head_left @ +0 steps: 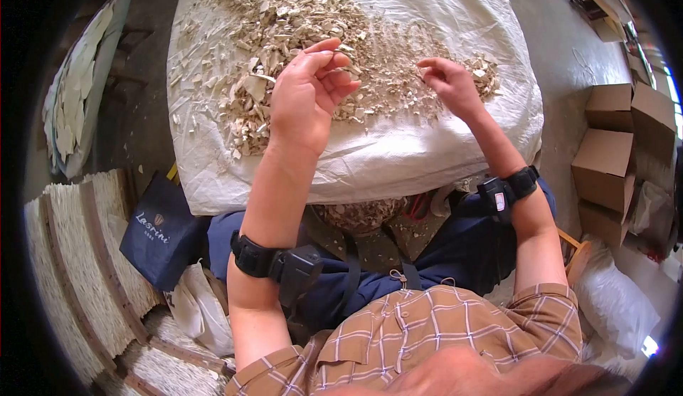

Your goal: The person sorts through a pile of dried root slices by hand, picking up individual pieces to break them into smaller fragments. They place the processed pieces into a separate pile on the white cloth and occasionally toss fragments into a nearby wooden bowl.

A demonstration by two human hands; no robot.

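My left hand (pixel 309 86) is raised over a heap of dry, pale chips (pixel 284 22), palm turned up. Its thumb lies against the index finger and the other fingers curl loosely; whatever they hold is too small to name. To the right, my right hand (pixel 452 86) hovers above thinly scattered crumbs, thumb and fingertips pinched together. What is in that pinch cannot be made out. A smaller pile of pale chips (pixel 485 76) lies just beyond its wrist. Everything rests on a white cloth (pixel 420 154) spread over the table.
A tray of flat pale sheets (pixel 75 90) stands at the left. Below it are ridged stacked panels (pixel 89 254) and a dark blue bag (pixel 160 232). Cardboard boxes (pixel 605 161) and a white sack (pixel 615 293) are at the right. A chip-filled container (pixel 363 216) sits under the table's near edge.
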